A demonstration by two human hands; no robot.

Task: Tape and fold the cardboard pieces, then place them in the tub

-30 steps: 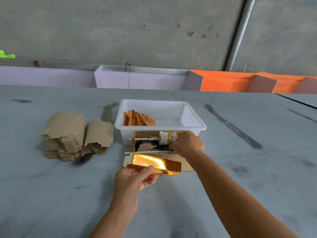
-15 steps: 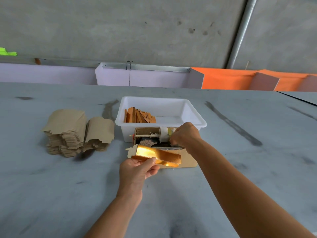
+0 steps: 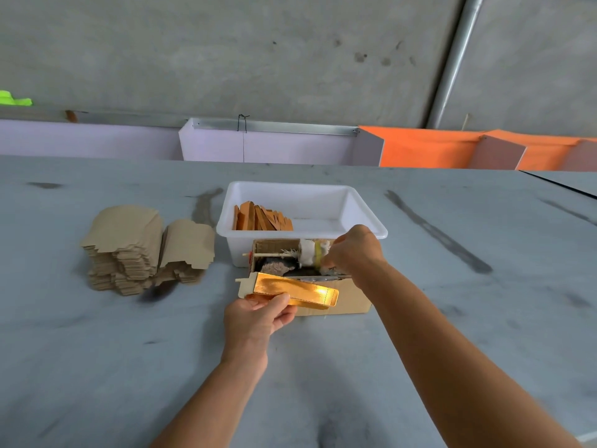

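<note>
My left hand (image 3: 258,315) pinches the near edge of a folded cardboard piece (image 3: 295,291) with a shiny gold face, held just in front of a small cardboard dispenser box (image 3: 350,299). My right hand (image 3: 353,253) reaches into that box, fingers curled at the tape roll (image 3: 311,255) on its wooden stick; what the fingertips hold is hidden. Behind the box stands the white tub (image 3: 365,215) with several folded orange-brown pieces (image 3: 261,218) leaning at its left side.
A stack of flat brown cardboard blanks (image 3: 129,250) lies on the grey table (image 3: 97,350) to the left of the tub. Lilac and orange panels (image 3: 420,150) line the table's far edge, with a concrete wall behind.
My right hand stays at the tape roll in the box, shifting slightly. My left hand keeps the gold piece in front of the box, nearly unmoved.
</note>
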